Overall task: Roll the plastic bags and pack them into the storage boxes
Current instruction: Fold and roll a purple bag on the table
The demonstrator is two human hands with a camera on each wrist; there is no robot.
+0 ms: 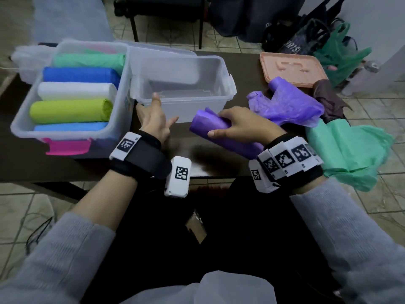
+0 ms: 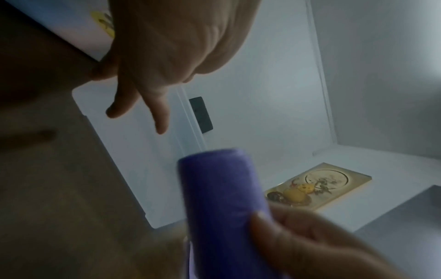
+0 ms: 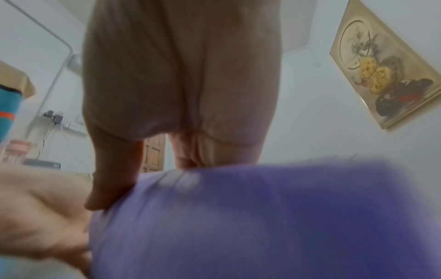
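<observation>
Gripping a crinkled purple plastic roll (image 1: pixel 221 133): right hand (image 1: pixel 245 126). Left hand (image 1: pixel 154 120) spread, beside clear rectangular box (image 1: pixel 219 69).

The head camera looks down from above at the dark table (image 1: pixel 219 159). Both wrist cameras sit low, look up, very near the rolled purple plastic bag (image 1: pixel 221 137), which all views share.

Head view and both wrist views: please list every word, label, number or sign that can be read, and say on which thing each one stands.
"RIS": white letters on the dark bag on the floor; the start is hidden.
Raised marks on the peach lid: not readable.
Square code markers on the wrist bands: patterns only; the small print beside them is too small.
Wrist views: no text.
</observation>
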